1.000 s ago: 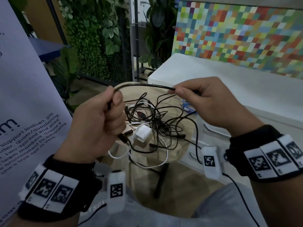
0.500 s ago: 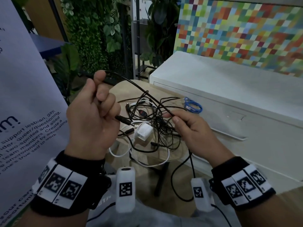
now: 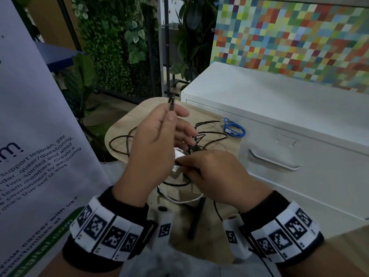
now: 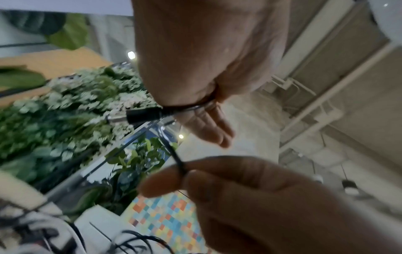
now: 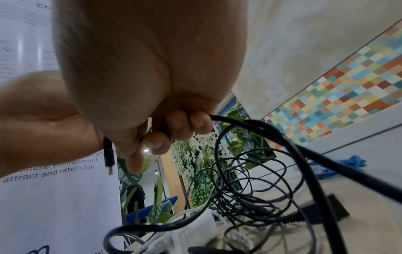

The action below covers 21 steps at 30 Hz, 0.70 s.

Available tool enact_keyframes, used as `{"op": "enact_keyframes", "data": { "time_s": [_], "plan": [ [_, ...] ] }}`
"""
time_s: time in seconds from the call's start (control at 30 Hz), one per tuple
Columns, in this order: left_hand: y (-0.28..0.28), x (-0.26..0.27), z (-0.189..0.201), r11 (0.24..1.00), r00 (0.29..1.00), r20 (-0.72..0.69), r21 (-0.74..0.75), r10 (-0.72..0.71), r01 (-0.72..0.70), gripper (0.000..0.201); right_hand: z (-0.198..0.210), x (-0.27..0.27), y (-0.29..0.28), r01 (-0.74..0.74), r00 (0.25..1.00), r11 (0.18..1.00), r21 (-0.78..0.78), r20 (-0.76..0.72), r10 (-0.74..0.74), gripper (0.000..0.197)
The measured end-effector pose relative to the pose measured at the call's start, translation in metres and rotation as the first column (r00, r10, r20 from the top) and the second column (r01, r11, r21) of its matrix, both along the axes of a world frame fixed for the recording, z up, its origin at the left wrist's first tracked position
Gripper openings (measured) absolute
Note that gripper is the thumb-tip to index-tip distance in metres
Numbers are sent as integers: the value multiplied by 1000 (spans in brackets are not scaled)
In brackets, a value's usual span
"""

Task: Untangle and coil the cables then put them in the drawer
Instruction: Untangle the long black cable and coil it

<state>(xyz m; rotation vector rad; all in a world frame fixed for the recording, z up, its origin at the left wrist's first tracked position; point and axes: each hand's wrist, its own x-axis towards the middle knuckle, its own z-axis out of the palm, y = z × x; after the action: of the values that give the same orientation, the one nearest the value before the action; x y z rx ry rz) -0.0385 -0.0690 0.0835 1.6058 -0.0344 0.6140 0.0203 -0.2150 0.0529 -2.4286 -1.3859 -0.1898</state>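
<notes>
A tangle of black cables [image 3: 201, 136] lies on a small round wooden table [image 3: 123, 124], with a white charger [image 3: 178, 156] and a white cable [image 3: 187, 200] partly hidden under my hands. My left hand [image 3: 157, 140] pinches one black cable under its thumb, and the plug [image 3: 171, 102] sticks up above it; the other fingers lie straight. The same plug [image 4: 143, 115] crosses the palm in the left wrist view. My right hand [image 3: 211, 172] pinches the same cable just below, close to the left. In the right wrist view its curled fingers [image 5: 185, 123] grip the black cable [image 5: 282, 141].
A coiled blue cable [image 3: 233, 128] lies at the table's right edge. The white cabinet [image 3: 279, 100] stands to the right, its drawer shut, handle [image 3: 273, 162] facing me. A printed banner [image 3: 36, 136] hangs close on the left. Plants [image 3: 119, 47] stand behind.
My left hand has swung to the middle and turned, so the plug now points up. My right hand has slid along the cable until it is close to the left hand.
</notes>
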Motion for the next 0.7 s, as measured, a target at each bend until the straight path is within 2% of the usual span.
{"op": "enact_keyframes", "data": {
  "time_s": [0.07,0.17,0.23,0.27,0.4,0.47,0.6,0.7],
  "plan": [
    [4,0,-8,976,996,-92,213,-22,41,27,4,0,-1,-32,999,999,6,27,32,33],
    [8,-3,-15,830,968,-251,542,11,131,29,9,2,-4,-44,999,995,90,30,41,37],
    [9,-4,-16,731,959,-274,668,66,140,31,12,4,-5,-24,999,992,126,28,20,38],
    [9,-4,-16,711,958,-275,690,81,138,30,14,6,-6,-4,1000,989,148,-7,5,37],
    [11,-4,-13,725,942,-329,665,70,178,31,21,15,-13,64,980,965,255,-196,-14,15],
    [13,-4,-12,755,922,-386,614,30,232,34,24,19,-16,69,970,953,294,-244,5,18],
    [18,-6,-10,791,854,-509,478,-103,381,44,30,26,-25,58,969,954,295,-247,18,26],
    [24,-10,-7,863,861,-487,362,-145,351,42,27,36,-31,95,973,965,245,-228,-39,18]
  ]
}}
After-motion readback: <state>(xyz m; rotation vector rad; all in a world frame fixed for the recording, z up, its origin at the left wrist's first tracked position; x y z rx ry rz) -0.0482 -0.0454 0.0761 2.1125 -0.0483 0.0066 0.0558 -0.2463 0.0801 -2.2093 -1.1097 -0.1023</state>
